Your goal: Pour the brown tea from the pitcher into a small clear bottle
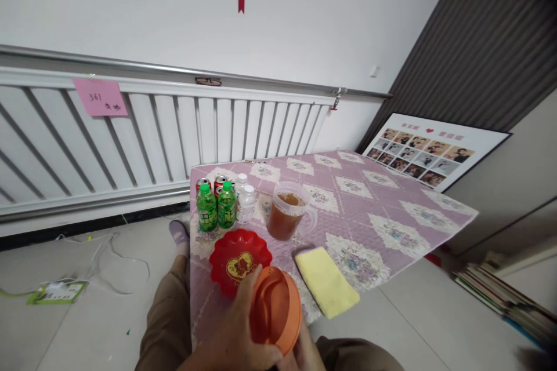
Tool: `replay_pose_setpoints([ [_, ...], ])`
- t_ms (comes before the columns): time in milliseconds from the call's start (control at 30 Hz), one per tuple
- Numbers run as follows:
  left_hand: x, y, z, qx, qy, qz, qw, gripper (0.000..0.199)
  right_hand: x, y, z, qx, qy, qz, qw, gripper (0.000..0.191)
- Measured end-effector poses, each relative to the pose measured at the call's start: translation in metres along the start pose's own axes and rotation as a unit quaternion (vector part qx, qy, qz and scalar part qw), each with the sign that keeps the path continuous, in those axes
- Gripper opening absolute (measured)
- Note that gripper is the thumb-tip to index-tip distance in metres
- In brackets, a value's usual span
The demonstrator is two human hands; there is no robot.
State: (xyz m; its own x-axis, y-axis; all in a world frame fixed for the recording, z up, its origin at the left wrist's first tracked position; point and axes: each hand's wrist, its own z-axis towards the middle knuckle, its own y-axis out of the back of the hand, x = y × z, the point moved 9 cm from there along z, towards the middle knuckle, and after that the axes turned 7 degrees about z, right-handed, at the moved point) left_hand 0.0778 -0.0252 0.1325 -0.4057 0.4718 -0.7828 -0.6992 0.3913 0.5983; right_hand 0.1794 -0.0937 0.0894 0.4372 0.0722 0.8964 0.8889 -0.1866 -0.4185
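My left hand (237, 333) is closed round the left side of an orange container (289, 324), low in the view. Under the container, my right hand (307, 351) shows only in part, against its lower right side; its fingers are mostly hidden. Just behind them lies a red scalloped plate (221, 252) with a gold heart. A clear pitcher (285, 217) of brown liquid stands beyond, its handle to the right. To the right of the container, a folded yellow cloth (326, 281) rests at the table's near edge.
On the patterned tablecloth (348, 214), two green bottles (206, 211), white bottles (246, 206) and red cans (220, 181) stand at the left. A white radiator (226, 127) lines the wall behind. A photo board (435, 151) leans at the right.
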Motion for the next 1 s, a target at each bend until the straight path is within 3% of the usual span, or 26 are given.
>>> replay_pose_setpoints([
  [133, -0.003, 0.000, 0.003, 0.024, -0.019, 0.012, 0.999, 0.115, -0.022, 0.008, 0.013, 0.044, -0.053, 0.116, 0.991, 0.090],
  [200, -0.002, -0.002, 0.008, 0.043, -0.009, 0.014, 0.999, 0.116, -0.025, 0.008, 0.020, 0.056, -0.067, 0.193, 0.977, 0.083],
  [367, -0.001, 0.000, 0.036, 0.076, 0.014, -0.031, 0.997, 0.117, -0.006, 0.002, 0.045, 0.021, -0.057, 0.297, 0.953, 0.063],
  [533, 0.012, 0.012, 0.067, 0.072, 0.002, -0.054, 0.996, 0.116, 0.015, -0.005, 0.083, 0.003, -0.045, 0.296, 0.954, 0.052],
  [600, 0.026, 0.025, 0.074, 0.013, 0.005, -0.040, 0.999, 0.110, 0.018, -0.008, 0.094, 0.010, -0.060, 0.285, 0.957, 0.055],
  [667, 0.046, 0.043, 0.075, -0.085, 0.009, -0.018, 0.996, 0.093, 0.021, -0.008, 0.101, 0.009, -0.062, 0.253, 0.965, 0.060],
  [800, 0.095, 0.063, 0.060, -0.244, 0.014, -0.010, 0.970, 0.056, 0.034, -0.004, 0.104, -0.015, 0.004, 0.113, 0.993, 0.085],
  [933, 0.149, 0.056, 0.043, -0.291, 0.078, -0.053, 0.952, 0.048, 0.032, -0.009, 0.106, 0.012, 0.020, -0.052, 0.998, 0.096],
  [1000, 0.164, 0.051, 0.037, -0.296, 0.097, -0.060, 0.948, 0.047, 0.029, -0.009, 0.106, 0.012, 0.018, -0.184, 0.983, 0.101],
])
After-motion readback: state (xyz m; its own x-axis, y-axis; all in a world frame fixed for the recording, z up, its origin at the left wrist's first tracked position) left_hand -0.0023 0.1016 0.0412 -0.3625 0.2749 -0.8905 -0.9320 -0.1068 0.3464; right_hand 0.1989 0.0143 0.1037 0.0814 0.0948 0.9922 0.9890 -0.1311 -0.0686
